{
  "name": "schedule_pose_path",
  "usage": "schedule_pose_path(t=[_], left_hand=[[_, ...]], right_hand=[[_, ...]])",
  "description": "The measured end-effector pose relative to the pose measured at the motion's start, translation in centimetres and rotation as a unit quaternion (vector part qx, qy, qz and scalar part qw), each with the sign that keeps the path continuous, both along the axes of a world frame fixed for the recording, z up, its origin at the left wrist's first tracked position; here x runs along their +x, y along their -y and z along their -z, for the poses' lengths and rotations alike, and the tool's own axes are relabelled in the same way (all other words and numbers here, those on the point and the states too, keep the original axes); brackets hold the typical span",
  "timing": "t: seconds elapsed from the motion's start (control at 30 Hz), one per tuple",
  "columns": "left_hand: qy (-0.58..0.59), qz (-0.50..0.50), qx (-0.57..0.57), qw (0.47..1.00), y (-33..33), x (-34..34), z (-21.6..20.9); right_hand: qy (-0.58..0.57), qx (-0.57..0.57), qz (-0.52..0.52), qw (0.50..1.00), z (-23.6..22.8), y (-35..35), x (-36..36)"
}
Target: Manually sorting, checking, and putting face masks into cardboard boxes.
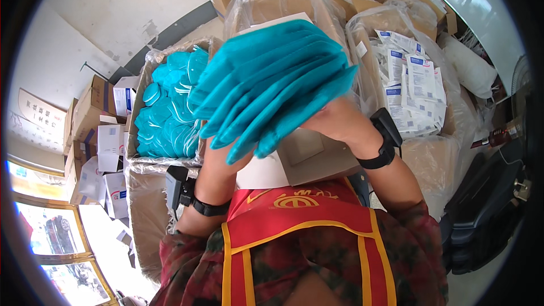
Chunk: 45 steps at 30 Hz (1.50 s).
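A fanned stack of teal face masks (272, 73) is held up in front of me between both hands. My left hand (229, 150) is under the stack's left side, its fingers hidden by the masks. My right hand (334, 119) grips the right end, its fingers partly covered and slightly blurred. Below the stack an open cardboard box (320, 161) stands close to my red apron, with its pale flap (260, 173) folded out. To the left, a plastic-lined carton (136, 130) is filled with loose teal masks (167, 110), some showing white bands.
On the right, a plastic-lined carton (368, 73) holds many white printed packets (416, 82). More lined cartons (277, 0) stand at the back. Small white boxes (110, 147) are piled at far left. A black case (481, 209) sits at right.
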<state>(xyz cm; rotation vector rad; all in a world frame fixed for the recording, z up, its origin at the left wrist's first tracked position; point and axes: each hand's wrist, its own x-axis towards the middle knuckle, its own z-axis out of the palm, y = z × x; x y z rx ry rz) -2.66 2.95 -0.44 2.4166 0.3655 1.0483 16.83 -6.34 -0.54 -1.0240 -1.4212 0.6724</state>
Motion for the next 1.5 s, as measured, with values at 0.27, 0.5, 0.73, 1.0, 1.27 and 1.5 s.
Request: schedule_pose_path(t=[0.27,0.5,0.73,1.0,1.27,1.5], left_hand=[[0.334,0.266,-0.563,0.708,-3.5,-1.5,-1.2],[0.297,0.530,-0.606,0.514,-0.7,1.1,-0.4],[0.127,0.667,-0.487,0.550,-3.7,1.8,0.5],[-0.157,0.238,-0.096,0.954,0.2,-2.5,-5.7],[-0.322,0.153,0.132,0.925,1.8,-2.1,-3.4],[-0.304,0.165,0.146,0.927,1.9,-2.0,-4.1]], right_hand=[[0.022,-0.243,-0.092,0.965,-1.0,3.9,1.7],[-0.011,-0.327,-0.178,0.928,2.0,3.3,-0.9],[0.165,-0.200,-0.124,0.958,0.1,3.1,1.1],[0.356,-0.109,-0.093,0.923,-2.9,1.9,1.3],[0.474,-0.049,-0.039,0.878,-2.5,1.6,-1.1],[0.571,-0.006,-0.031,0.820,-4.6,2.8,-1.5]])
